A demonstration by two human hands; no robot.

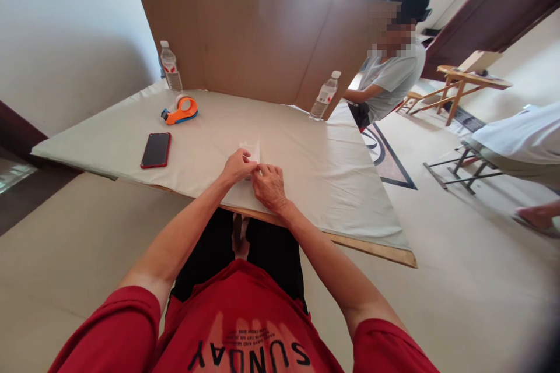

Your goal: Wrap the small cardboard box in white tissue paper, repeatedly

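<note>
Close to the table's front edge, my left hand (238, 165) and my right hand (268, 185) meet with fingertips pinched together. Between and just beyond them is a small whitish, partly see-through sheet (252, 150), paper or plastic; I cannot tell which. Both hands appear to grip its near edge, which the fingers partly cover. To the left lies a phone (156, 150) with a dark screen and a red case. Behind the phone rests an orange and blue tape dispenser (182, 111).
A cardboard screen (258, 41) stands across the table's back, with a water bottle (170, 67) at its left and another bottle (325, 96) at its right. A pale cloth covers the table (341, 186). Other people sit beyond the screen and at the right.
</note>
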